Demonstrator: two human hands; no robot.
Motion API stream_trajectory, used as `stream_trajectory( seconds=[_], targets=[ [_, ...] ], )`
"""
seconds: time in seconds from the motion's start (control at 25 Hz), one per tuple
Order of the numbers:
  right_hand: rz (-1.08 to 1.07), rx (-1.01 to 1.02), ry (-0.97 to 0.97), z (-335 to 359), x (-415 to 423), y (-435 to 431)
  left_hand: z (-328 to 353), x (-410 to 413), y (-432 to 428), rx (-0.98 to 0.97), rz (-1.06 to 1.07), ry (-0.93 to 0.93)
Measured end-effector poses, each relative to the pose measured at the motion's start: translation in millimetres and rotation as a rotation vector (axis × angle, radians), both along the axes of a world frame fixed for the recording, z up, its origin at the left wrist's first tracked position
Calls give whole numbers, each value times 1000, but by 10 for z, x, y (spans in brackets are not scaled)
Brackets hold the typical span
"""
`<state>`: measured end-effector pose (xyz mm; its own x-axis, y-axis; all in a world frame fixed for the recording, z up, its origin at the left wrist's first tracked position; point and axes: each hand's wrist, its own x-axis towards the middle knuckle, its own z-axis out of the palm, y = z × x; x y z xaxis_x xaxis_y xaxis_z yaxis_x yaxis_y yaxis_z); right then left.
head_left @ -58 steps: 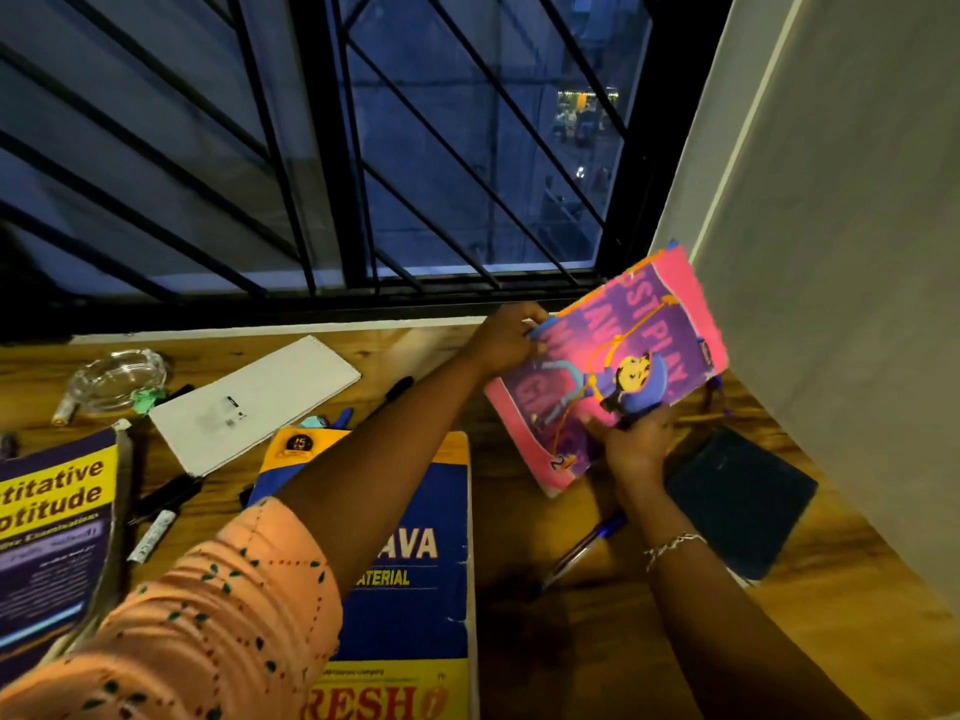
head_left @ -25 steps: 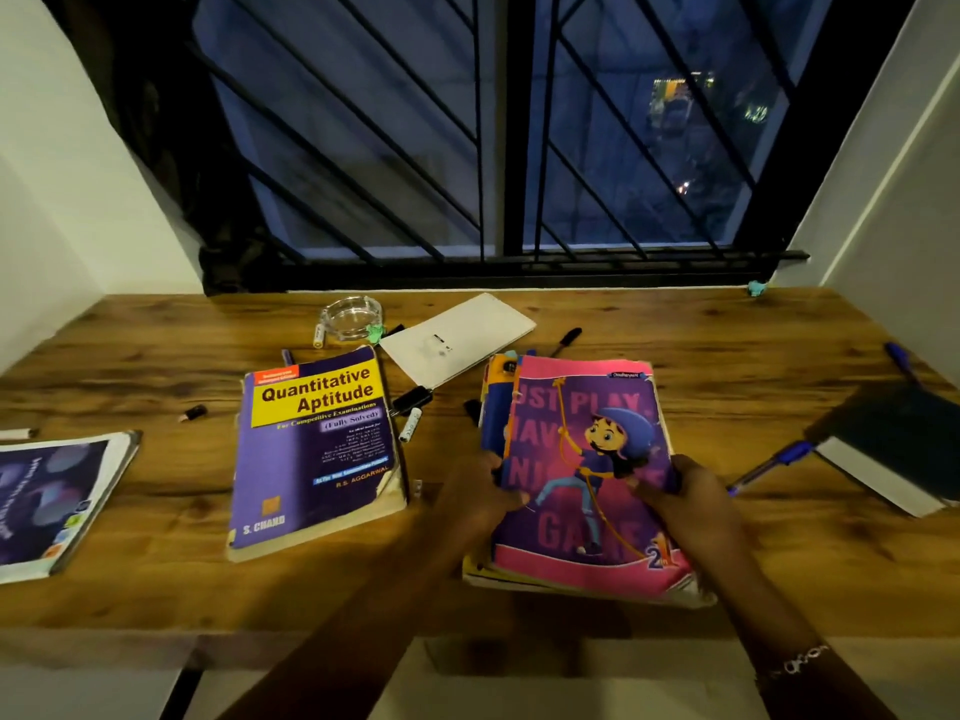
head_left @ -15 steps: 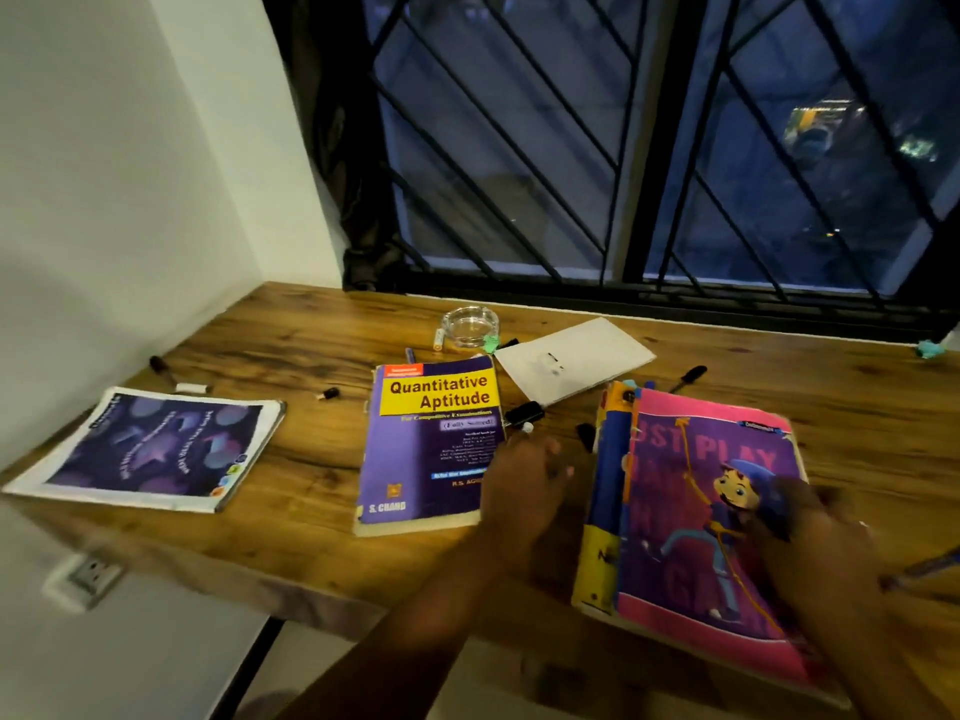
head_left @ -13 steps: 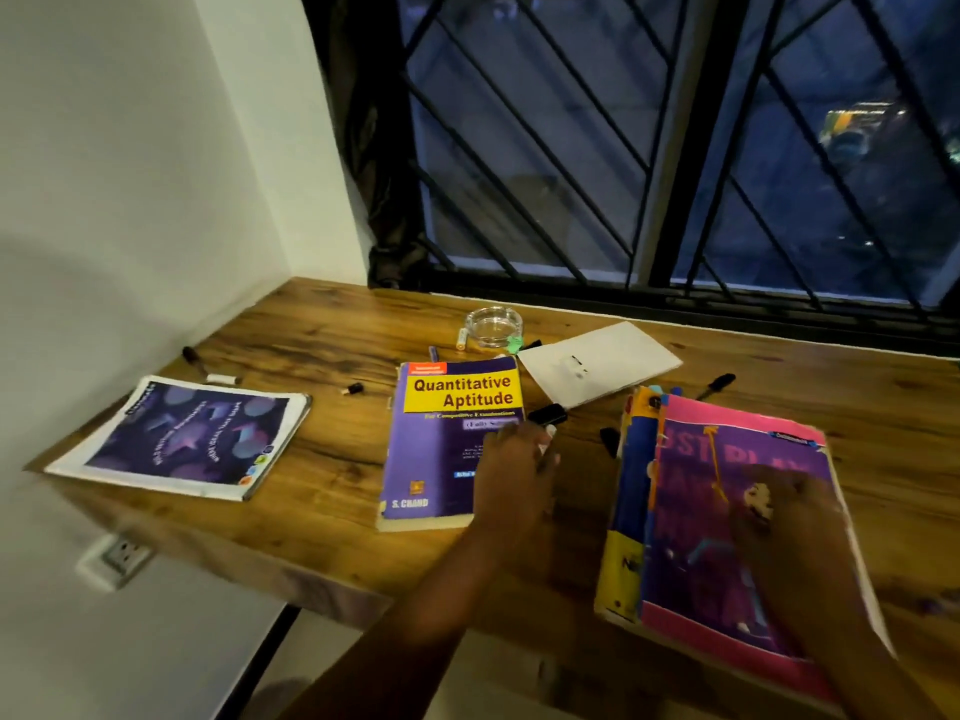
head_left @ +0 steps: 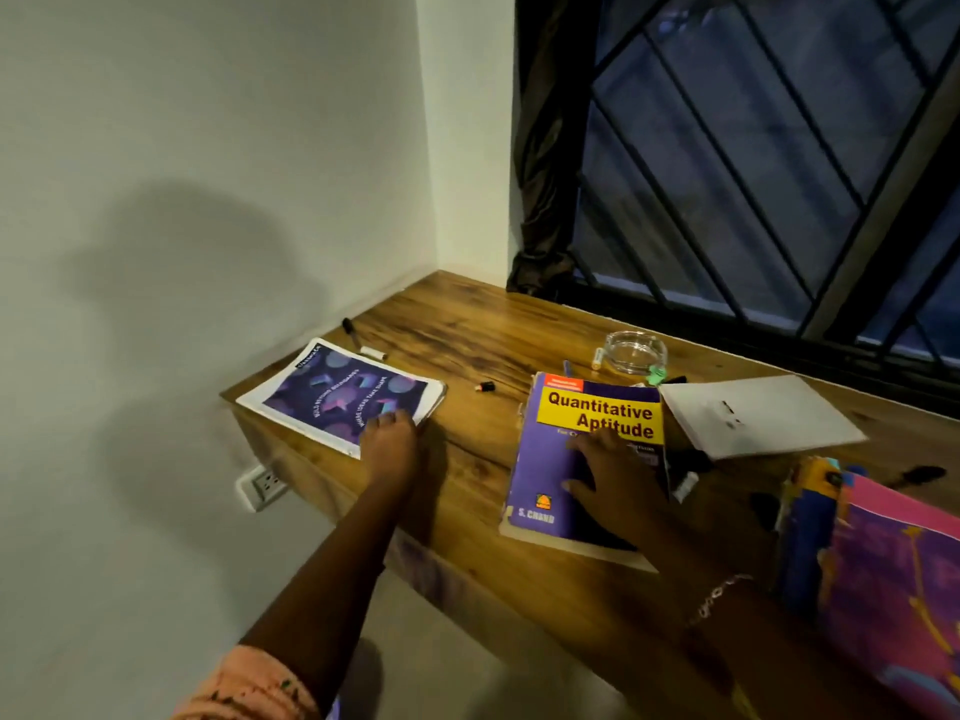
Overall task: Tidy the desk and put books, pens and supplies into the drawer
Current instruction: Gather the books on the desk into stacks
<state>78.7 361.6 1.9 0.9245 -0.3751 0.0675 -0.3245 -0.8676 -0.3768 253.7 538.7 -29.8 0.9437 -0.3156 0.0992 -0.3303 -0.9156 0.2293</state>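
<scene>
While left hand (head_left: 390, 439) presses purple booklet (head_left: 337, 394), right hand (head_left: 615, 485) lies flat on worn textbook (head_left: 540, 459).

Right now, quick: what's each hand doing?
Left hand: on the purple booklet's corner, grip unclear.
Right hand: open, flat on the Quantitative Aptitude book.

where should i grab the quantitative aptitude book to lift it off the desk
Probably its left long edge, from the left: the Quantitative Aptitude book lies flat, with bare desk beside that edge, while markers and a white pad crowd its right side. The right hand rests flat on its cover.
</scene>
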Motion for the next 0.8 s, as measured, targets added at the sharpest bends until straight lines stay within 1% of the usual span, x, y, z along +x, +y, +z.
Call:
stream_trajectory(
  seconds=[0.12, 0.28, 0.36, 0.48, 0.6, 0.68, 0.8],
  targets=[
    [53, 18, 33, -35, 211, 116, -4, 123, 188, 150, -7, 93],
    [94, 26, 58, -85, 345, 224, 15, 129, 203, 279, -122, 36],
    [106, 33, 73, -105, 361, 238, 35, 91, 153, 309, -187, 30],
    [101, 59, 86, -139, 348, 214, 66, 118, 158, 273, -190, 14],
    [80, 142, 71, -149, 323, 183, 129, 160, 300, 241, -115, -82],
    [72, 204, 52, -128, 291, 158, 239, 165, 401, 149, -56, -155],
    [65, 277, 0, -85, 263, 136, 567, 246, 568, -12, 68, -318]
  ],
)
